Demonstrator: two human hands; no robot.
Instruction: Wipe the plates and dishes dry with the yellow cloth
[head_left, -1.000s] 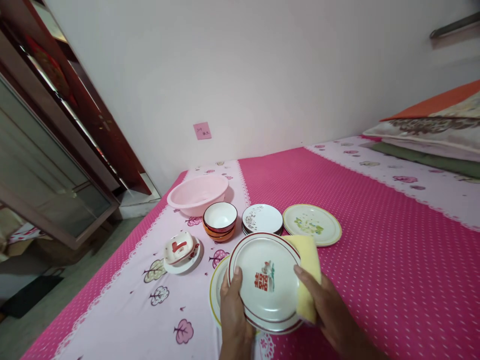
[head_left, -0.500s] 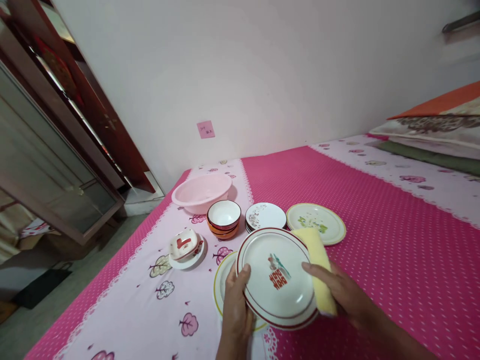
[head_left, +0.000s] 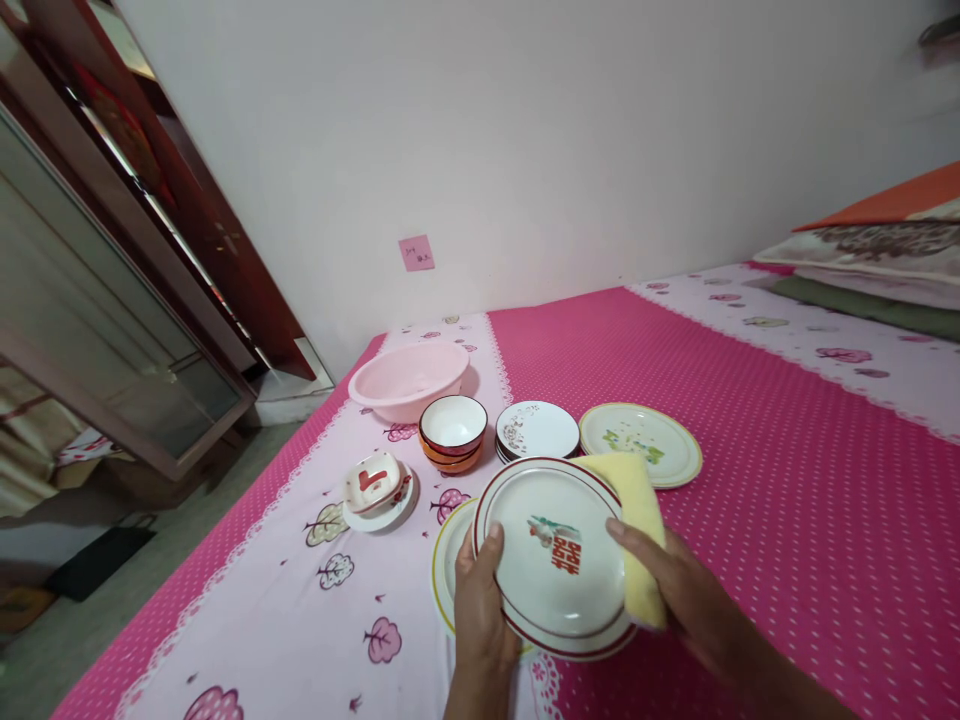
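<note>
A round white plate point(head_left: 551, 600) with dark red rim lines and a red and green print is held up between my hands. My left hand point(head_left: 484, 585) grips its left edge, thumb on top. My right hand point(head_left: 675, 575) presses a folded yellow cloth point(head_left: 637, 500) around the right edge, with the thumb on the cloth. Under the held plate, a yellow-rimmed plate point(head_left: 446, 560) lies partly hidden on the bedspread. Just behind stand a stack of white plates with a floral print point(head_left: 544, 430) and an oval plate with green leaves point(head_left: 641, 445).
Stacked bowls point(head_left: 454, 430) stand left of the plates, with a pink basin point(head_left: 409, 380) behind them. A square dish point(head_left: 373, 483) rests on a small white plate point(head_left: 397, 510) at the left. Folded bedding point(head_left: 885, 260) lies far right. A white wall point(head_left: 540, 150) bounds the bed.
The held plate has turned, so its print now points another way. Both hands keep their grip. The whole view has shifted slightly.
</note>
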